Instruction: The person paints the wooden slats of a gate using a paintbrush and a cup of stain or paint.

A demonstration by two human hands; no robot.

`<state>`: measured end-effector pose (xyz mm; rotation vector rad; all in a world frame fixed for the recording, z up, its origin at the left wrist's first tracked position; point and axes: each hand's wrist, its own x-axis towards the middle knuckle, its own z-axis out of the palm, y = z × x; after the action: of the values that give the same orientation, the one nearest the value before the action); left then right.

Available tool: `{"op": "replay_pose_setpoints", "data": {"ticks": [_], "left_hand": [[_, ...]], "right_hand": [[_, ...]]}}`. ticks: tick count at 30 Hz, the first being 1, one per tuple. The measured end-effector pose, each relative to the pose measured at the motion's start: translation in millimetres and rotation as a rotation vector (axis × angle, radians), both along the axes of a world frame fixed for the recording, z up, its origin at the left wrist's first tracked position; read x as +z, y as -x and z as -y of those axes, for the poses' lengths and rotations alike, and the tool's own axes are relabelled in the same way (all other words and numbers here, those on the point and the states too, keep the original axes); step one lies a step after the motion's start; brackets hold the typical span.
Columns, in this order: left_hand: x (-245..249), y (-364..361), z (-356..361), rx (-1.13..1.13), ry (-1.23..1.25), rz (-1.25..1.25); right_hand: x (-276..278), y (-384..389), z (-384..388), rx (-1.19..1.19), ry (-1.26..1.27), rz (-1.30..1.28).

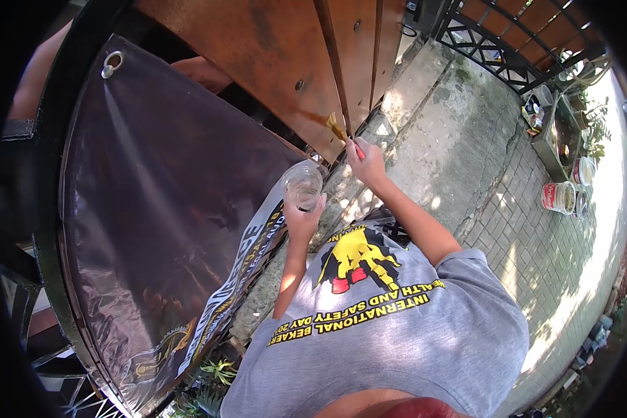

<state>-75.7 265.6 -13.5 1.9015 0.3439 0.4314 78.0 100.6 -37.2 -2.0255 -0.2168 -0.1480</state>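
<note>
The right hand [368, 164] hides most of the brush [337, 128] handle. The cup's [303, 187] contents are unclear. Labels on the paint cans [559, 197] are too small to read.

The single head-worn camera looks steeply down, close above the left hand [303, 219] and right hand [368, 164]. The gate [279, 63] stands at 12 o'clock, the paving [536, 244] at 3 o'clock.

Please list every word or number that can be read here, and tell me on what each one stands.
"INTERNATIONAL BEKAER..." on the grey T-shirt, upside down, end hidden.
"...ALTH AND SAFETY DAY 20..." on the same T-shirt, both ends hidden.
On the dark banner: large letters, creased, unreadable.
On the paint cans: labels too small to read.
On the clear cup and the brush: no text visible.
</note>
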Motion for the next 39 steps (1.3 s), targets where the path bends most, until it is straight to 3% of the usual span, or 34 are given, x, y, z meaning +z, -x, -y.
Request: {"op": "replay_pose_setpoints", "data": {"ticks": [6, 13, 16, 19, 22, 29, 32, 35, 39], "left_hand": [[1.3, 7.6, -4.0, 0.047, 0.075, -0.01], [5.7, -1.7, -7.8, -0.01, 0.003, -0.057], [3.4, 0.5, -5.7, -0.022, -0.004, -0.038], [6.4, -1.9, -5.3, -0.029, -0.016, -0.015], [10.6, 1.1, -3.1, -0.016, -0.018, -0.049], [14.4, -0.7, -4.1, -0.009, 0.01, -0.056], [13.7, -0.3, -4.3, 0.005, 0.004, -0.056], [15.0, -0.1, -4.0, -0.003, 0.006, -0.014], [14.5, -2.9, -8.3, -0.03, -0.027, -0.022]], "right_hand": [[52.7, 5.6, 12.1, 0.027, -0.181, 0.129], [-4.9, 4.5, 5.3, 0.035, -0.011, 0.065], [-21.0, -0.2, 17.5, 0.057, 0.164, -0.114], [4.1, 7.1, 21.8, 0.049, -0.158, -0.042], [58.0, 8.2, 22.9, 0.154, -0.234, 0.176], [10.3, 0.7, 15.8, 0.22, 0.016, 0.131], [3.7, 6.3, 17.1, 0.181, -0.094, 0.143], [30.9, 20.8, 12.2, 0.209, -0.11, 0.226], [11.0, 26.4, -2.8, 0.124, 0.047, 0.21]]}}
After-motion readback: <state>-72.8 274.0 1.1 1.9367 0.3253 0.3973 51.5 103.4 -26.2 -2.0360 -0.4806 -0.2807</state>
